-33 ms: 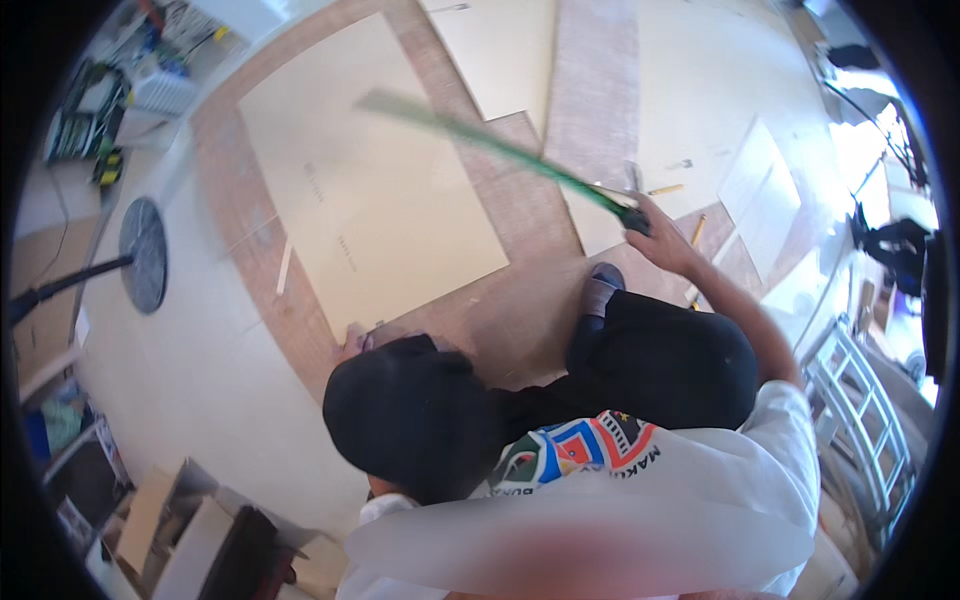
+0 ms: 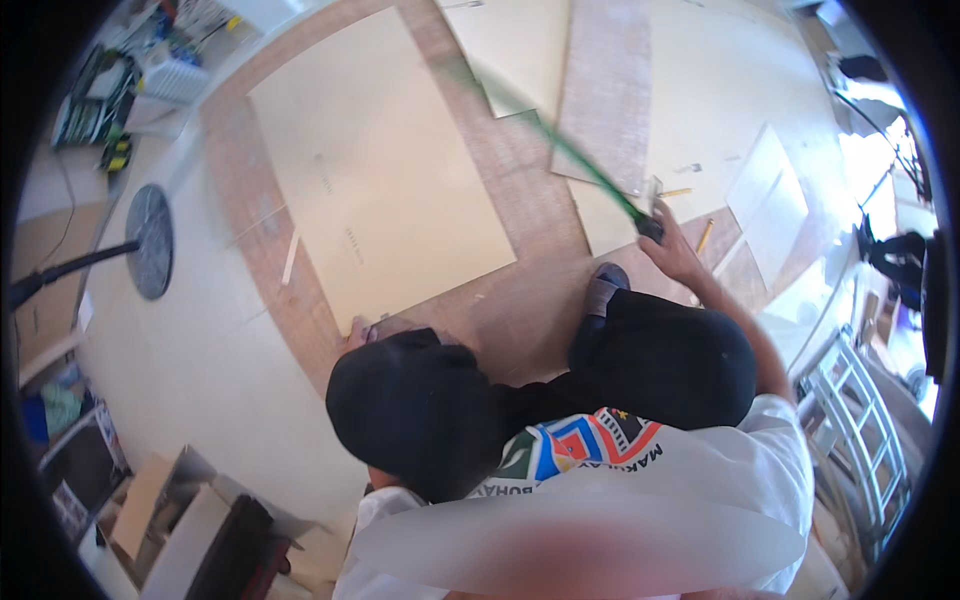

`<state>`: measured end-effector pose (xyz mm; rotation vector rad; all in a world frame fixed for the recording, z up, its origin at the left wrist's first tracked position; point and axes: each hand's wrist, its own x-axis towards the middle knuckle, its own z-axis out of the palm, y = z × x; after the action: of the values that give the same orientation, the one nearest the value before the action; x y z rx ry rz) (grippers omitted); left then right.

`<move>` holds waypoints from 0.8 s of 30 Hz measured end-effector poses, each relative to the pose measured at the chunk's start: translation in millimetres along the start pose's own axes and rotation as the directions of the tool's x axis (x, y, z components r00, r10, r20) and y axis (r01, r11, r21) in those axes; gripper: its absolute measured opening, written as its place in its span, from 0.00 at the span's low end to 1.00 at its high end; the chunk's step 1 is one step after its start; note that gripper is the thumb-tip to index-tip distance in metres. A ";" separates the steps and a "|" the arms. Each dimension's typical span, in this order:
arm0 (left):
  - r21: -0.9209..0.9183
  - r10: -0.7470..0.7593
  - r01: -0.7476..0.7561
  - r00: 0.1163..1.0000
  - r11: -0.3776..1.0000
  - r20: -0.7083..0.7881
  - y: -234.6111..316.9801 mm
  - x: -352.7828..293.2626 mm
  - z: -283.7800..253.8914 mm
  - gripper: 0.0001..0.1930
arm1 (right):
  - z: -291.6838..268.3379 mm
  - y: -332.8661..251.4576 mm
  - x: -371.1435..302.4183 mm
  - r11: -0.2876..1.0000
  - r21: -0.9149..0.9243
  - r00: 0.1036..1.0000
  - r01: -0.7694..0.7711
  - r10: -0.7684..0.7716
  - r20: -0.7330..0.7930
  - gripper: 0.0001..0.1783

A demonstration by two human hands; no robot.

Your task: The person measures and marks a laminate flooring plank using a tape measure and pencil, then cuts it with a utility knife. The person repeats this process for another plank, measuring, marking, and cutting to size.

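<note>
My right hand (image 2: 672,248) is closed around the dark case of a tape measure (image 2: 651,229). Its long green blade reaches up and left over the boards, and the far end is smeared by motion. In front of me lies a large pale board (image 2: 390,170) with faint marks on its face. My left hand (image 2: 354,334) is at that board's near left corner, touching it; my knee hides most of the hand, so its grip is unclear. A yellow pencil (image 2: 677,192) lies just beyond my right hand.
Reddish-brown sheets (image 2: 600,95) lie under and beside the pale boards. A round grey base on a black pole (image 2: 150,242) stands at left. Cardboard boxes (image 2: 165,510) sit at lower left, a metal ladder-like frame (image 2: 860,400) at right. A second yellow stick (image 2: 705,236) lies near my right wrist.
The tape blade has swung to the right and up. My right hand has shifted slightly right and down with it. My left hand stays at the board's corner.
</note>
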<state>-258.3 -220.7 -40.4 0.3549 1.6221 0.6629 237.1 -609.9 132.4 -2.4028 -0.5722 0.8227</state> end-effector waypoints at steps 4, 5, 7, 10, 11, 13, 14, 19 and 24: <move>-0.029 -0.034 0.034 0.999 0.999 0.001 -11.8 -7.0 6.7 0.20 | 62.5 157.7 -38.4 0.960 0.141 0.873 -0.242 0.279 -0.400 0.42; -0.020 -0.047 0.047 0.999 0.999 0.009 -14.8 -8.5 10.1 0.20 | 80.5 190.4 -46.6 0.991 0.023 0.876 -0.135 0.130 -0.464 0.42; 0.024 -0.066 0.066 0.997 0.998 0.033 -18.4 -11.5 21.9 0.20 | 111.4 232.3 -90.7 0.974 -0.228 0.827 -0.002 -0.127 -0.547 0.41; 0.120 -0.097 0.085 0.991 0.989 0.096 -18.5 -14.3 49.6 0.21 | 150.8 227.6 -149.6 0.912 -0.117 0.830 -0.392 0.296 -0.473 0.41; 0.157 -0.110 0.092 0.988 0.983 0.112 -17.8 -15.7 57.8 0.21 | 151.6 213.7 -162.0 0.880 -0.095 0.816 -0.466 0.386 -0.431 0.41; 0.203 -0.118 0.089 0.984 0.975 0.137 -12.7 -17.7 68.6 0.21 | 137.5 179.1 -167.7 0.864 -0.087 0.827 -0.496 0.439 -0.351 0.40; 0.212 -0.117 0.086 0.983 0.974 0.141 -8.7 -18.7 70.9 0.21 | 124.0 160.0 -166.1 0.873 -0.093 0.846 -0.479 0.431 -0.314 0.39; 0.251 -0.123 0.085 0.982 0.964 0.140 3.7 -27.0 66.3 0.22 | 51.8 85.4 -81.0 0.955 -0.206 0.890 -0.212 0.102 -0.444 0.40; 0.308 -0.181 0.127 0.971 0.943 0.156 8.8 -41.3 63.9 0.23 | 20.9 40.2 61.5 0.984 0.101 0.862 -0.146 0.177 -0.476 0.52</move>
<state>-190.3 -224.0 -5.3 0.4861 1.5544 0.2577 276.6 -600.4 67.7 -2.4912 -0.1434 0.2658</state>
